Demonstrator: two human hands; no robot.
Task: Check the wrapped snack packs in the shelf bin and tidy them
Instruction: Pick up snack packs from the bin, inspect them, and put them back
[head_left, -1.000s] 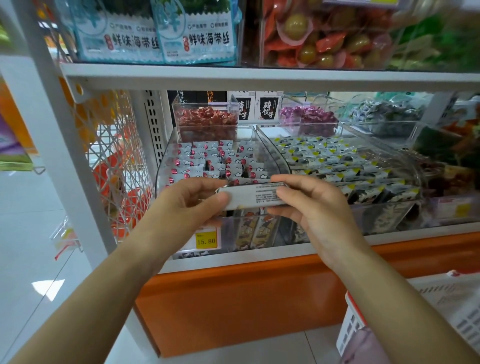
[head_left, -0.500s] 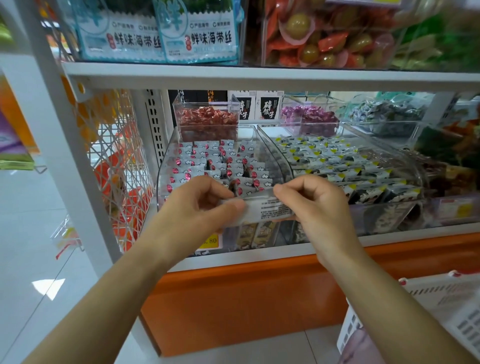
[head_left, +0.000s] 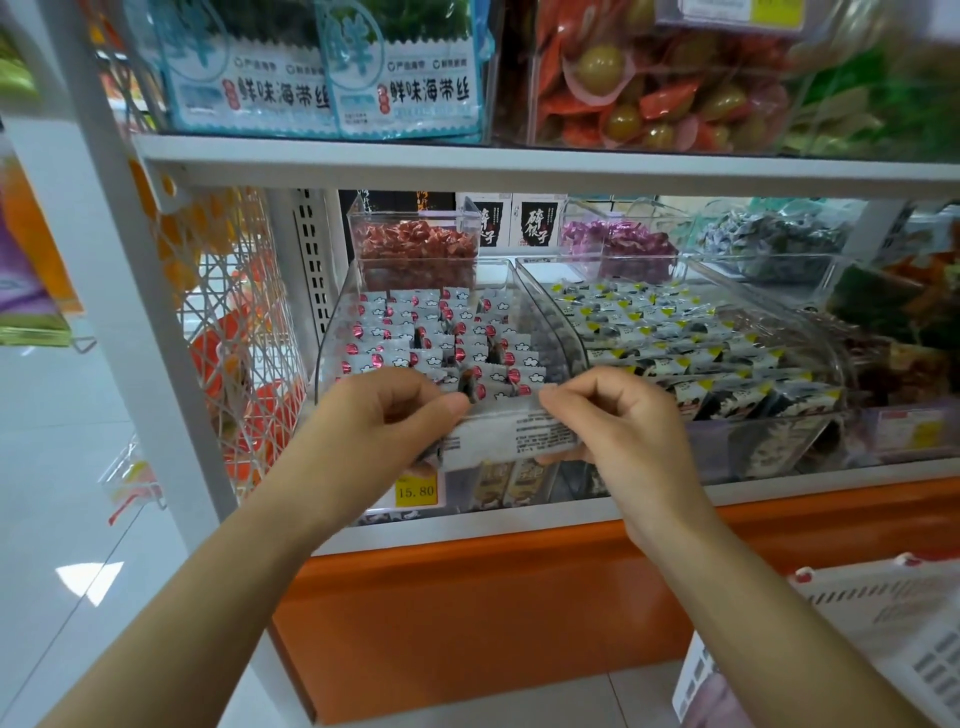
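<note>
A: Presently, item one: snack pack (head_left: 506, 435), white wrapper, printed back facing up, held level just before the front lip of the clear bin (head_left: 332, 332).

B: Hands?

A: Left hand (head_left: 387, 418) and right hand (head_left: 618, 421) each pinch one end. Step: inspection. Next, likely: set it down in line with the rows of packs (head_left: 441, 338).

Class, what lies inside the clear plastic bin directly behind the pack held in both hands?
The clear plastic bin holds rows of small white wrapped snack packs with red dots. The held white printed pack and both hands cover its front, so the nearest rows and lower layers are hidden.
</note>
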